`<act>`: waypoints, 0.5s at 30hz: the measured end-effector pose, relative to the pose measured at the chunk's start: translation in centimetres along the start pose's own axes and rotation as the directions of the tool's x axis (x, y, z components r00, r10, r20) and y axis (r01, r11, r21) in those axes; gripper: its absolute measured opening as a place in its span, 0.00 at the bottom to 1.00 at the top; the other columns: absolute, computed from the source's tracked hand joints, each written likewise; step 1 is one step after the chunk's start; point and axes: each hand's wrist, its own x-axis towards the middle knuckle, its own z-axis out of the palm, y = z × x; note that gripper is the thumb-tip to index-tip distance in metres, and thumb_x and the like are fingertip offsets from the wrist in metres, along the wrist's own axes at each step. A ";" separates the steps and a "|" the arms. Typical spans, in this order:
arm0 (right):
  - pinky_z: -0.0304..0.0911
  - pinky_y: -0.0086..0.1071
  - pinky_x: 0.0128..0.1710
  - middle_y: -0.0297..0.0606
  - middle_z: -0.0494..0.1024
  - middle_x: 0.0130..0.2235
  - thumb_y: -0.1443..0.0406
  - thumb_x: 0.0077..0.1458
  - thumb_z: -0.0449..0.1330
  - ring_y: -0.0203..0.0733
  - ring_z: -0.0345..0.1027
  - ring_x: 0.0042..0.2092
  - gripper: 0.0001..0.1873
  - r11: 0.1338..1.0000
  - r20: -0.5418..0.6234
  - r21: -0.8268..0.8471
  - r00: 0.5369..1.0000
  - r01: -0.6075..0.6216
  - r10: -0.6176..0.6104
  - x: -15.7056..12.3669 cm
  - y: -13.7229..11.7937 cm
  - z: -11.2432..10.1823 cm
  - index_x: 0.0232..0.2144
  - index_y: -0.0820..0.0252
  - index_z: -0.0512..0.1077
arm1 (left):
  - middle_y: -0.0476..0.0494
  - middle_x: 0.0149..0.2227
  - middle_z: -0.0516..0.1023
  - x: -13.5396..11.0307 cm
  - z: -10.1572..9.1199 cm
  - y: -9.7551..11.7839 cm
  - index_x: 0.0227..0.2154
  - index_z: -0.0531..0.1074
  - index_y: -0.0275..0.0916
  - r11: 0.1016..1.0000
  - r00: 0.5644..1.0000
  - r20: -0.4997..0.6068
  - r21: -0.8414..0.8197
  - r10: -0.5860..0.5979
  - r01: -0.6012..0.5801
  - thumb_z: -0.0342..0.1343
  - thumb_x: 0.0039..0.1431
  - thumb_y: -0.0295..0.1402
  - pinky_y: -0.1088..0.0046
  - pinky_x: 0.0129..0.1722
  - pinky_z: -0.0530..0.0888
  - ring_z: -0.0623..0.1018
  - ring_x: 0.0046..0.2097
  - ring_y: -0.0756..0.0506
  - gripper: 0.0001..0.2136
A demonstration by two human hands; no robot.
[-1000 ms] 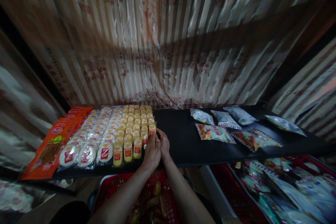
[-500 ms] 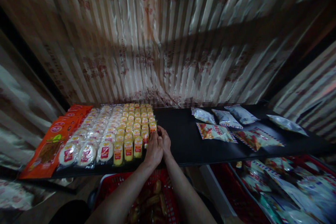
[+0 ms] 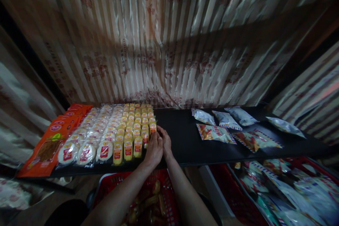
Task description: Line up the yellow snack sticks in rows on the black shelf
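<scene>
Both of my hands are together at the near right end of the rows of yellow cakes (image 3: 128, 149), oblong and wrapped in clear film with red and orange labels. My left hand (image 3: 154, 149) has its fingers closed at a wrapped yellow cake (image 3: 153, 127) in the rightmost row; the hand hides part of that row. Pressed close on the right side, my right hand (image 3: 165, 140) curls its fingers toward the same spot. Left of the yellow rows lie round white cakes (image 3: 104, 150) in clear wrappers, also with red labels.
Orange packets (image 3: 47, 148) overlap at the left end of the black shelf (image 3: 180, 130). Several striped-edge bags (image 3: 215, 133) lie to the right. Below stand a red basket (image 3: 106, 183) holding wrapped items and a crate of bags (image 3: 288, 190). Striped curtain (image 3: 169, 42) hangs behind.
The view has shifted slightly, so the shelf goods sit a little farther left. My hands stay close together at the same row, with hardly any movement.
</scene>
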 end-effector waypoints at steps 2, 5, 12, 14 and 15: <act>0.63 0.40 0.53 0.35 0.79 0.45 0.63 0.46 0.55 0.45 0.70 0.48 0.21 0.999 0.017 0.045 1.000 -0.005 0.004 0.1 0.3 0.1 0.44 0.52 0.75 | 0.28 0.57 0.66 0.0 -0.1 0.7 0.52 0.64 0.26 0.999 0.999 0.026 -0.021 -0.045 0.046 0.35 0.62 0.33 0.65 0.62 0.58 0.65 0.61 0.43 0.22; 0.63 0.41 0.53 0.34 0.79 0.44 0.64 0.46 0.55 0.45 0.71 0.47 0.21 0.996 0.014 0.091 1.000 -0.015 0.014 0.2 0.7 0.2 0.44 0.51 0.75 | 0.29 0.57 0.66 0.1 -0.4 1.5 0.52 0.64 0.27 0.996 0.995 0.057 -0.035 -0.083 0.085 0.36 0.61 0.32 0.67 0.62 0.57 0.65 0.61 0.44 0.21; 0.63 0.42 0.52 0.37 0.79 0.44 0.61 0.47 0.56 0.46 0.71 0.47 0.18 0.997 -0.027 0.071 1.000 0.002 0.000 0.2 1.0 0.1 0.41 0.54 0.76 | 0.30 0.59 0.65 -0.2 -0.9 2.1 0.54 0.64 0.28 0.994 0.994 0.056 -0.040 -0.098 0.101 0.37 0.60 0.32 0.66 0.62 0.56 0.64 0.61 0.43 0.22; 0.63 0.42 0.53 0.40 0.78 0.45 0.59 0.48 0.56 0.47 0.70 0.48 0.19 0.998 -0.055 0.057 0.998 -0.010 0.013 0.3 0.9 0.0 0.42 0.56 0.76 | 0.32 0.59 0.66 -0.3 -0.8 2.0 0.54 0.64 0.30 0.994 0.994 0.051 -0.055 -0.092 0.095 0.37 0.61 0.33 0.65 0.62 0.57 0.64 0.61 0.44 0.22; 0.63 0.42 0.53 0.41 0.78 0.46 0.57 0.49 0.56 0.47 0.70 0.48 0.20 0.998 -0.067 0.055 0.997 -0.022 0.025 0.3 0.8 0.0 0.42 0.57 0.76 | 0.33 0.60 0.65 -0.3 -0.7 1.8 0.55 0.63 0.31 0.993 0.994 0.048 -0.056 -0.096 0.099 0.38 0.61 0.33 0.65 0.62 0.57 0.63 0.62 0.43 0.22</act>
